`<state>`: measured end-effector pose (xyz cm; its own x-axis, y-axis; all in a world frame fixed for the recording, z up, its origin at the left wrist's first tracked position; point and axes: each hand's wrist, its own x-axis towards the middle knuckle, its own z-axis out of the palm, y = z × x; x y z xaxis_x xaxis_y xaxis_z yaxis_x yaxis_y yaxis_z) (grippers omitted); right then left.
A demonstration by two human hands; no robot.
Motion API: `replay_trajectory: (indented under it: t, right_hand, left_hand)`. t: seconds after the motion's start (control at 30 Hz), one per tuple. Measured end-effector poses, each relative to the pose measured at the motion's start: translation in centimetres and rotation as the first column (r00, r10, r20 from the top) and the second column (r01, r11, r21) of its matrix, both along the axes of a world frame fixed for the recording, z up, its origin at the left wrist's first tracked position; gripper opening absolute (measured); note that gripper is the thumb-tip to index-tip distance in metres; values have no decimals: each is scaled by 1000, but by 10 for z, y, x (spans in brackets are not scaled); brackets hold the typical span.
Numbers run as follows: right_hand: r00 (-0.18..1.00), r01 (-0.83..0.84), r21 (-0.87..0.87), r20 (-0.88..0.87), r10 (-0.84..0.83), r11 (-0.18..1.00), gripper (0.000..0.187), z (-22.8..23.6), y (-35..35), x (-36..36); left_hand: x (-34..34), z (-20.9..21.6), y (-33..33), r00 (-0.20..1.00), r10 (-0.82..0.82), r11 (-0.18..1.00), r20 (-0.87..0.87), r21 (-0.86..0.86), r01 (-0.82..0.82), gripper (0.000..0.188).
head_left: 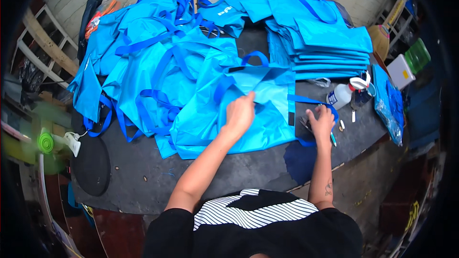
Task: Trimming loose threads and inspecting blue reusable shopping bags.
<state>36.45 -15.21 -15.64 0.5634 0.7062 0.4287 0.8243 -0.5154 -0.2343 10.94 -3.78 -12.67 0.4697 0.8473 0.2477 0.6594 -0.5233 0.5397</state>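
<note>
Left hand [240, 113] is resting curled on the blue bag [267, 126]; right hand [322, 124] is hovering half-curled just right, nearer the surface's front edge [138, 188]. Grips aren't showing clearly.

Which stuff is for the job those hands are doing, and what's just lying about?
For the job, it seems:
blue bag under the left hand
blue strap by the right hand
folded bags

Just about, probably:
spray bottle
broom
green fan

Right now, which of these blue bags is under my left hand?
The front, middle bag, with a strap leading toward your right hand. The others lie in the loose heap on the left or farther back.
</note>
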Motion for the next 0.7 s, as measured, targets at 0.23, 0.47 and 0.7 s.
replay_trajectory:
  t: [0.23, 0.47, 0.7]
  right_hand:
    - [709, -405, 581, -288, 644, 706, 15, 84, 81, 10]
    - [400, -905, -109, -548, 735, 412, 40, 126, 171, -90]
    - [444, -665, -637, -756, 480, -389, 92, 114, 126, -108]
  left_hand:
    - [-36, 67, -117, 465, -844, 373, 268, -330, 867, 16]
    - [-31, 48, -126, 507, -821, 366, 263, -439, 820, 22]
    - [-79, 77, -119, 738, -367, 723, 567, -325, 609, 36]
